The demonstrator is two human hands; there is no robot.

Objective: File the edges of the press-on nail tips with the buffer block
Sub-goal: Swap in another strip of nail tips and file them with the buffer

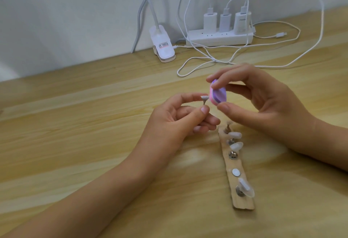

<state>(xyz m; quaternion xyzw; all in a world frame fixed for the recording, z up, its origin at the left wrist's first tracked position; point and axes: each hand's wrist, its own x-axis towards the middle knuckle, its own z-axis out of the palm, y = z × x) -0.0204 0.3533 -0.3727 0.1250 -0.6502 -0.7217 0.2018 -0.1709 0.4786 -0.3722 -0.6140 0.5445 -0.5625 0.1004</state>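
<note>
Press-on nail tip (261,97) on its thin metal stem is raised in our left hand (180,117), whose thumb and fingers curl round the stem and pinch it so the tip stands clear above them. Our right hand (263,104) pinches the buffer block (275,93) between the thumb below and the forefinger above, with the remaining fingers loosely bent. The block's pink side appears to meet the near edge of the tip. To do this step well, we judge that we should hold the stem steady, lay the block flat along the edge and use short, light strokes. We should also turn the stem to follow the curve rather than tilt the block, since hard pressure could knock the tip off its mount. Both hands are held close together above the table (75,124), with the tip between them. Below the right hand lies the wooden strip (243,201) carrying the other tips (236,145); we cannot tell which of these are filed.
</note>
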